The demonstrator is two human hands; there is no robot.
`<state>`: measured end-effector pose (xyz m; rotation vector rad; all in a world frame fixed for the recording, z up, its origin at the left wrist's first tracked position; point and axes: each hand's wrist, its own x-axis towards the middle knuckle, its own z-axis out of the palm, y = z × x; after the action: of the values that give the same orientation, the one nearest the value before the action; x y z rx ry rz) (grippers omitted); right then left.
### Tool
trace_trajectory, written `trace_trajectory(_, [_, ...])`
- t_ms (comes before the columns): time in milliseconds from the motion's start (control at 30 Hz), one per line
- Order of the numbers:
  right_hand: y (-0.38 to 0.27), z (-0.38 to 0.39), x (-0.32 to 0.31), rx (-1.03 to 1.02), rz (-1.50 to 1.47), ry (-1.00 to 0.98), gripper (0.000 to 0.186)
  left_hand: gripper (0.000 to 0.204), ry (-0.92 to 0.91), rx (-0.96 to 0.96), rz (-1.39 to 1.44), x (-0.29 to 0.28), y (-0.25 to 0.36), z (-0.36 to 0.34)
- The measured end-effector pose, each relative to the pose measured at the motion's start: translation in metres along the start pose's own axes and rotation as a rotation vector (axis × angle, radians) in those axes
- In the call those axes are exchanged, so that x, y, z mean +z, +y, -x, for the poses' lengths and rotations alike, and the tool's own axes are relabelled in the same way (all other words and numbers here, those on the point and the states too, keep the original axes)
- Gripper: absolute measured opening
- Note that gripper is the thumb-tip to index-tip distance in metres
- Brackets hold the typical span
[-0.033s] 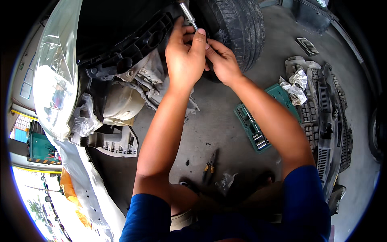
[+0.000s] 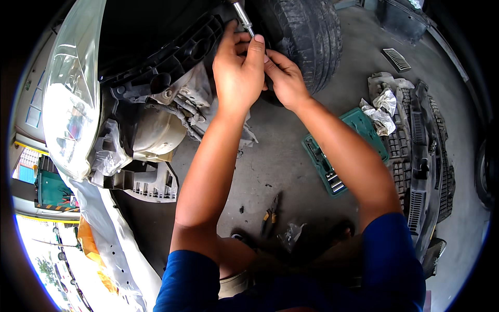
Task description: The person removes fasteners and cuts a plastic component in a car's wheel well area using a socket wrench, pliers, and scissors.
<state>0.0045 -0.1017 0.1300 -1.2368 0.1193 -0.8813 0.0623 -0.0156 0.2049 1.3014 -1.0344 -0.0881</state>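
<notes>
A chrome socket wrench (image 2: 242, 15) points up into the dark wheel well, tilted to the left. My left hand (image 2: 239, 75) is closed round its shaft, thumb along the metal. Just right of it, my right hand (image 2: 289, 83) is closed at the wrench's lower end, its thumb close to the left fingers. Both hands hide that end. The wrench's tip reaches the top edge, where what it meets is too dark to make out. Beside the right hand stands a worn black tyre (image 2: 314, 39). A black plastic bracket (image 2: 174, 57) runs left of my left hand.
Under my right forearm lies a green socket case (image 2: 358, 122). Pliers (image 2: 270, 216) and a clear plastic bag (image 2: 292, 236) are on the floor near my feet. A removed black grille (image 2: 416, 156) and crumpled wrapping (image 2: 382, 112) lie right. A headlight (image 2: 73, 114) stands left.
My right forearm and elbow have shifted slightly to the left. Both hands keep their hold on the wrench, almost in the same place.
</notes>
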Motion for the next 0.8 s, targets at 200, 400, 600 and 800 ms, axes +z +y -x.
trace_trajectory(200, [0.009, -0.004, 0.005, -0.097, -0.058, 0.049, 0.026, 0.049, -0.027, 0.063, -0.027, -0.003, -0.001, 0.001])
trace_trajectory(400, [0.005, -0.020, -0.012, -0.009, -0.148, -0.143, 0.029, 0.044, -0.029, 0.065, -0.018, -0.005, -0.003, 0.001])
trace_trajectory(600, [-0.002, -0.026, -0.018, 0.016, -0.240, -0.337, 0.027, 0.035, -0.014, 0.130, 0.139, -0.008, -0.027, 0.019])
trace_trajectory(800, [-0.014, -0.026, -0.002, -0.028, 0.301, -0.255, 0.022, 0.031, 0.096, 0.575, -0.323, -0.013, -0.038, 0.041])
